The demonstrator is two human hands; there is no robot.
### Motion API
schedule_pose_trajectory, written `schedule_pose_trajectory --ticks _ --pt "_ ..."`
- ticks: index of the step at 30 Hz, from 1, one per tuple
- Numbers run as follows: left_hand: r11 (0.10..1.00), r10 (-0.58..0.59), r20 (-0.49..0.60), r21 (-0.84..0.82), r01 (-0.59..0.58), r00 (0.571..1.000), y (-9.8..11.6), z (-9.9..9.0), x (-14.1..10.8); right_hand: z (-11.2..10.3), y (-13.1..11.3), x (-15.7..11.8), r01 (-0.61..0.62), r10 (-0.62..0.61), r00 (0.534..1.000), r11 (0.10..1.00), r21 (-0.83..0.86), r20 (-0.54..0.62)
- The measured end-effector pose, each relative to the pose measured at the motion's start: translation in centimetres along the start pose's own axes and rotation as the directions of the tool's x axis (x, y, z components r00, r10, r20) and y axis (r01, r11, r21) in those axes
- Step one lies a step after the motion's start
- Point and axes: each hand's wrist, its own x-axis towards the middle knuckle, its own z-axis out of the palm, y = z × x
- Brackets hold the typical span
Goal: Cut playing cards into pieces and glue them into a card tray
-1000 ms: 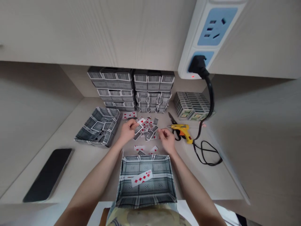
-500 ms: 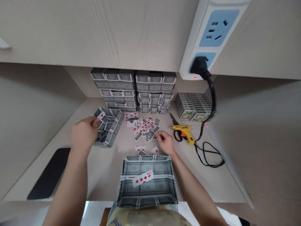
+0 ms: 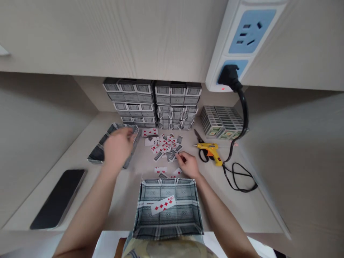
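My left hand, blurred by motion, is over the left card box; its fingers are smeared and no card shows in them. My right hand rests at the lower right edge of the loose card pile, fingers pinched together, and what they hold, if anything, is hidden. Nearest my body stands an open box made of patterned cards, with a six of diamonds strip lying inside. Some cut card pieces lie between that box and the pile.
Stacked card boxes stand at the back. Plastic cases are at the back right, near scissors and a yellow glue gun. A phone lies at the left. A power strip with a black cable hangs above.
My left hand has moved right across the left box, and the card piece seen near its fingers is out of sight. My right hand has barely moved.
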Motion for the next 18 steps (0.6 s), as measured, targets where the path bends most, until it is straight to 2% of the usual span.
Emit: schedule_pose_trajectory --ticks 3,8,13,15,18 --pt "0.977 0.197 0.066 0.076 -0.201 0.978 2.2 2.4 0.3 -0.5 -0.3 0.0 0.009 -0.010 0.999 1.000 -0.024 -0.037" --pt "0.930 0.315 0.102 0.164 -0.329 0.944 3.8 5.7 1.2 -2.4 -0.3 0.1 0.015 -0.035 0.980 0.995 -0.103 -0.194" --pt "0.905 0.354 0.103 0.212 -0.368 0.929 3.1 6.6 1.8 -5.1 0.6 0.4 -0.062 -0.043 0.924 0.964 -0.259 -0.379" --pt "0.896 0.371 0.098 0.223 -0.384 0.923 2.9 6.6 1.9 -6.2 1.3 0.6 -0.151 -0.004 0.887 0.943 -0.298 -0.462" --pt "0.888 0.391 0.085 0.228 -0.400 0.916 2.9 6.4 1.7 -7.6 2.7 0.9 -0.267 0.082 0.864 0.911 -0.314 -0.497"
